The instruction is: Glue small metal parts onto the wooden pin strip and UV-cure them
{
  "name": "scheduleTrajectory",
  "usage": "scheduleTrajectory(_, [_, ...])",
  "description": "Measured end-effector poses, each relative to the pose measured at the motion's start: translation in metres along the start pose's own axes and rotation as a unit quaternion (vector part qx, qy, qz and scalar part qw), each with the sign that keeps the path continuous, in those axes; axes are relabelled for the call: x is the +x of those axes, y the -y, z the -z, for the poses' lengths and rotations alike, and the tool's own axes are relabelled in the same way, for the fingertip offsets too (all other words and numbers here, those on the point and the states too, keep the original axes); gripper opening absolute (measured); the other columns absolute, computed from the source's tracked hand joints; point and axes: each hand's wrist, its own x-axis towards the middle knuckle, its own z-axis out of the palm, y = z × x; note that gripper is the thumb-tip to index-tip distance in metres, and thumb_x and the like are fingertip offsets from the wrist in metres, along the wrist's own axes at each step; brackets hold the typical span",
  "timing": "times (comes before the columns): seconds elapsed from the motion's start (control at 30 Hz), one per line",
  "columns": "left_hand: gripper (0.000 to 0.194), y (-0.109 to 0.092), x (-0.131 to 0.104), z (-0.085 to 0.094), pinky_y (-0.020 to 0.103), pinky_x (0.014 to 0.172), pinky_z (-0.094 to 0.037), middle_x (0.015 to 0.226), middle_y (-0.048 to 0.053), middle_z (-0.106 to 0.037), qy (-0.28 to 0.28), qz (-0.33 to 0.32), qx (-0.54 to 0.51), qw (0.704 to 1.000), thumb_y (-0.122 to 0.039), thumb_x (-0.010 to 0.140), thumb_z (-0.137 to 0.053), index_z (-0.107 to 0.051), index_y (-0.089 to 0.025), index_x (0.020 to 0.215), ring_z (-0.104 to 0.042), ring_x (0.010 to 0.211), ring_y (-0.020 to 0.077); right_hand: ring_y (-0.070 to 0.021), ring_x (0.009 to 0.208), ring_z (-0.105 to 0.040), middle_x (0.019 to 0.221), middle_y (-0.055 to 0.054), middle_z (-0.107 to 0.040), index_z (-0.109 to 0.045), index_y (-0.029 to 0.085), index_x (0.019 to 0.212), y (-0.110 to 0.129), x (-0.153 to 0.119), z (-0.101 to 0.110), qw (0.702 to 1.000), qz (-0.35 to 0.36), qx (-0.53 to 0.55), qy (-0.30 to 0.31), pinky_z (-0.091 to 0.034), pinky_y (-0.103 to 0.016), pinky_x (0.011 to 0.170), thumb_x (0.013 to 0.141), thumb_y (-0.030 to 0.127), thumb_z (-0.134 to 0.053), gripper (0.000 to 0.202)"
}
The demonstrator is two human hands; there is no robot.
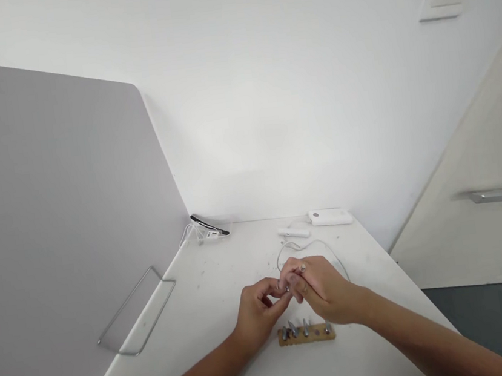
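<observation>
My left hand (256, 312) is closed in a pinch, its fingertips meeting my right hand above the table. Between the fingertips a tiny silver metal piece (287, 289) glints, mostly hidden. My right hand (324, 285) is curled around a slim silver metal piece (302, 268), whose end pokes out above the thumb. Which parts belong together I cannot make out. Just below both hands lies a narrow wooden block (313, 338), with several grey metal pieces (305, 327) standing in it, one of them apart at the right end. A dark hole shows between them.
On the white table (224, 270) a white cable (326, 243) curves behind my hands. A white power bank (330, 217) and a small white stick-like device (293, 232) lie at the back. A black strip-like object (210, 225) rests in the left corner. A wire frame (137, 342) juts over the left edge beside a grey panel (61, 205).
</observation>
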Motion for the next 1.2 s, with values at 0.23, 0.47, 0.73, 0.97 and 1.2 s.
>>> scheduleTrajectory(0.23, [0.021, 0.001, -0.001, -0.003, 0.024, 0.055, -0.050, 0.084, 0.007, -0.083, -0.011, 0.013, -0.025, 1.000, -0.036, 0.085, -0.077, -0.079, -0.019, 0.096, -0.076, 0.072, 0.0207, -0.0158, 0.062, -0.059, 0.073, 0.000, -0.069, -0.064, 0.023, 0.090, -0.020, -0.004, 0.015, 0.992, -0.027, -0.124, -0.017, -0.042, -0.030, 0.069, 0.111, 0.037, -0.033, 0.040])
scheduleTrajectory(0.47, [0.020, -0.007, -0.001, 0.000, 0.023, 0.052, -0.047, 0.078, 0.005, -0.082, 0.009, 0.011, -0.014, 1.000, -0.035, 0.085, -0.073, -0.078, -0.019, 0.095, -0.073, 0.066, 0.0183, -0.0138, 0.058, -0.058, 0.066, 0.001, -0.064, -0.062, 0.022, 0.079, 0.007, -0.004, 0.013, 0.996, -0.003, -0.001, 0.085, -0.044, -0.028, 0.064, 0.112, 0.041, -0.030, 0.050])
scheduleTrajectory(0.73, [0.026, 0.001, -0.002, -0.002, 0.024, 0.054, -0.047, 0.081, 0.004, -0.083, 0.013, 0.005, -0.025, 1.000, -0.032, 0.087, -0.073, -0.073, -0.019, 0.110, -0.076, 0.075, 0.0211, -0.0163, 0.064, -0.060, 0.067, 0.002, -0.065, -0.064, 0.023, 0.098, -0.004, -0.002, 0.004, 0.997, -0.043, -0.058, -0.022, -0.044, -0.030, 0.069, 0.112, 0.038, -0.029, 0.040])
scheduleTrajectory(0.97, [0.073, 0.002, -0.003, -0.003, 0.023, 0.053, -0.045, 0.083, 0.005, -0.082, -0.001, 0.045, -0.062, 0.997, -0.034, 0.084, -0.078, -0.048, -0.016, 0.148, -0.073, 0.070, 0.0185, -0.0146, 0.064, -0.061, 0.076, 0.002, -0.069, -0.063, 0.023, 0.083, -0.013, -0.004, 0.025, 0.995, -0.047, -0.088, 0.026, -0.043, -0.029, 0.069, 0.111, 0.034, -0.034, 0.042])
scheduleTrajectory(1.2, [0.105, -0.003, -0.006, -0.003, 0.024, 0.056, -0.047, 0.076, 0.001, -0.079, -0.003, 0.040, -0.077, 0.996, -0.040, 0.084, -0.079, -0.016, -0.015, 0.164, -0.068, 0.064, 0.0166, -0.0134, 0.059, -0.060, 0.066, 0.002, -0.065, -0.057, 0.022, 0.069, 0.014, -0.004, 0.015, 0.994, -0.036, 0.039, 0.096, -0.048, -0.029, 0.070, 0.111, 0.033, -0.031, 0.051])
